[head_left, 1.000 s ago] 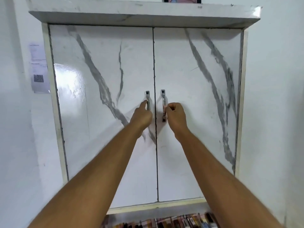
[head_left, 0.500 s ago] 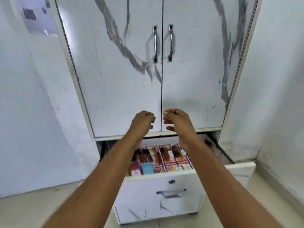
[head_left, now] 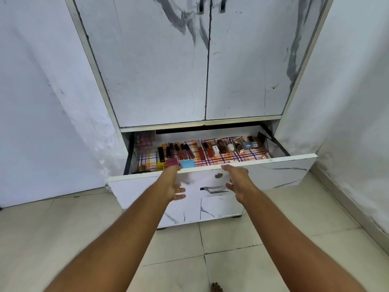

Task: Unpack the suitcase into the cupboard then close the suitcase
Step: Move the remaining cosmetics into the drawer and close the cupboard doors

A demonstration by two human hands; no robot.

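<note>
L hand [head_left: 173,184] spread, empty | R hand [head_left: 236,182] spread at drawer [head_left: 273,171] front | drawer open: cosmetics [head_left: 202,151] on plaid liner [head_left: 242,158]

Both hands [head_left: 174,184] dropped from handles to drawer front [head_left: 273,173].

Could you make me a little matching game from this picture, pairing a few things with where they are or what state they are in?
Things:
1. white marble-patterned cupboard doors
2. white drawer
3. small blue box
4. clear plastic box

States or places:
A. pulled open
B. shut
C. back left corner of the drawer
D. by the drawer's front edge

Pairs: 1-B, 2-A, 3-D, 4-C
</note>
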